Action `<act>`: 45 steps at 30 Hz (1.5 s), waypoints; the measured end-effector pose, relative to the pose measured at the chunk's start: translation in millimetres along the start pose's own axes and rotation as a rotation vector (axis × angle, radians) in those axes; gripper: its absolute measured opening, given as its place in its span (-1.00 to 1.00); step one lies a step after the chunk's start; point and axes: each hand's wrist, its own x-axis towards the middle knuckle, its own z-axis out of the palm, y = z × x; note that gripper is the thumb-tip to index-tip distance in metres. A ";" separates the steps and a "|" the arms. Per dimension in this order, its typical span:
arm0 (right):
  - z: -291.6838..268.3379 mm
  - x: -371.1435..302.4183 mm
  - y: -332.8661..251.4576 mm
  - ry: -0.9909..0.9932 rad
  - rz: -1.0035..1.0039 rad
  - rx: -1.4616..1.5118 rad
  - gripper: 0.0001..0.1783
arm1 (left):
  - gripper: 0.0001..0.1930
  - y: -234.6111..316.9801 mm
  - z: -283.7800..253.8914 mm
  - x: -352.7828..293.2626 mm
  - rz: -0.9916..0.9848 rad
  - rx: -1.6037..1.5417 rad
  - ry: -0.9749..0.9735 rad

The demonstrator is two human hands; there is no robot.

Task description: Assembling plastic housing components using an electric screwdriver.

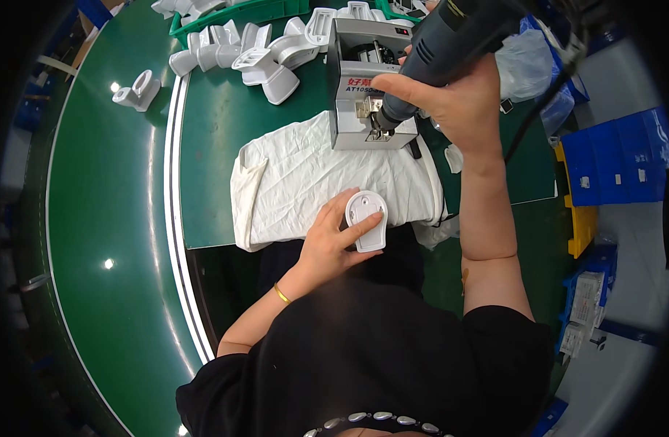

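- While the right hand [469,102] grips a dark power driver [430,62] high over the far end of the bench, its thumb lies stretched across the body of the tool; the other fingers wrap behind and are mostly hidden, so I cannot tell how closely they sit together.
- The driver slants down to the left, its tip at the front of a grey metal machine [347,131]; from where I stand I cannot tell whether the two touch.
- Down near the person's lap, the left hand [327,244] holds a white plastic piece [374,237], pinched between the thumb, laid over its face, and the fingers bent around its left side and underneath.
- That piece is rounded at the far end and straighter at the near one, with small holes in its recessed face. It sits at the near edge of a white cloth [298,182] spread before the machine.
- A gold bracelet [281,293] circles the left wrist.
- Beyond the cloth, more white parts [265,69] lie heaped beside a green crate [239,14]; one lone white part [141,92] rests off to the left.
- Over on the right stand blue bins [618,156], with clear plastic bags [525,67] farther back.
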 end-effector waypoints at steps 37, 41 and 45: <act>-1.7 -64.0 -41.8 -0.294 0.055 0.101 -0.46 | -0.34 1.4 -2.5 3.2 -0.010 -0.024 0.027; -0.6 -65.8 -41.4 -0.289 0.078 0.119 -0.46 | -0.34 -0.2 -1.6 2.6 -0.011 -0.035 0.021; -0.8 -63.1 -42.1 -0.321 0.059 0.124 -0.48 | -0.33 0.7 -1.8 2.7 -0.012 -0.036 0.026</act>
